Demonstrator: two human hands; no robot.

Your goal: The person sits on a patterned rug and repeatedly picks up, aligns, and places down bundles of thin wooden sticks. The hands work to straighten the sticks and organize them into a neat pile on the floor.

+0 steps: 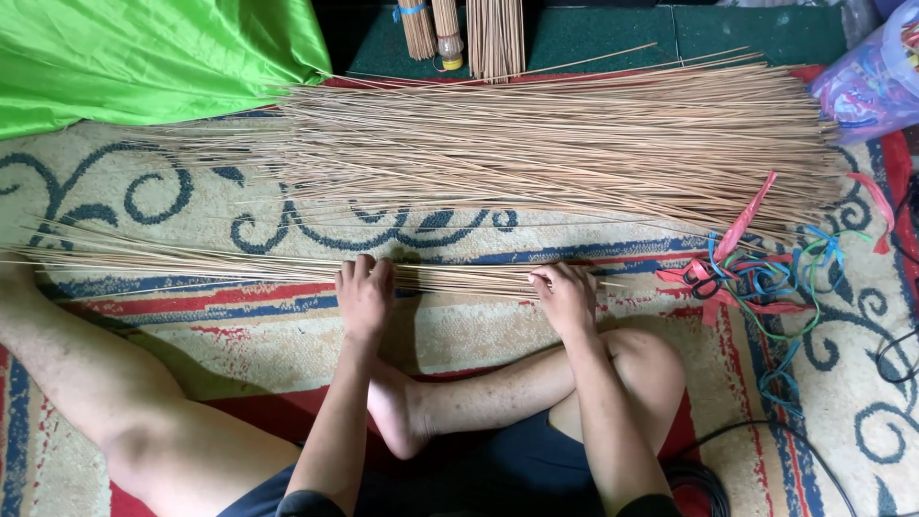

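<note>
I sit cross-legged on a patterned carpet (287,335). A thin bundle of long tan sticks (191,263) lies across the carpet in front of me. My left hand (365,293) is closed around this bundle near its middle. My right hand (565,295) grips the same bundle close to its right end. A much larger pile of the same sticks (574,144) is spread out beyond it, apart from both hands.
Tangled pink, blue and green strings (756,278) lie on the carpet to the right. A green cloth (144,57) covers the far left. Tied stick bundles (493,33) stand at the far edge, a plastic bag (876,77) at far right, black cables (890,354) lower right.
</note>
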